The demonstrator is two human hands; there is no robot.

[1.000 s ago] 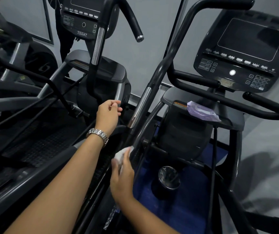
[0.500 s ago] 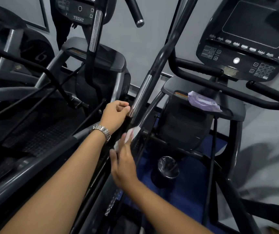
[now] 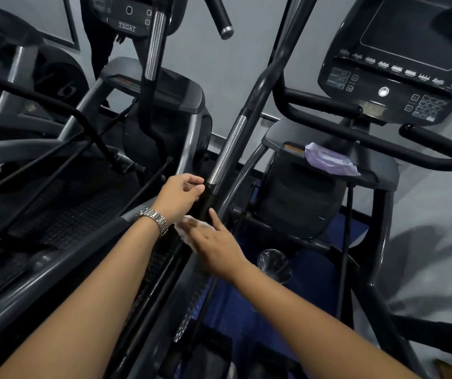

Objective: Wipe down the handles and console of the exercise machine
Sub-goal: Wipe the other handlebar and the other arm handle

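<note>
Low on the handle (image 3: 228,149), a wipe (image 3: 183,228) is being pressed to the bar.
The black part below the chrome is being gripped by the curled left hand (image 3: 181,192), and the wipe is being held flat under the straight fingers of the right hand (image 3: 215,243). Only this lower stretch seems to be getting covered; the upper handle and the console (image 3: 399,67) are judged yet to be wiped.
</note>
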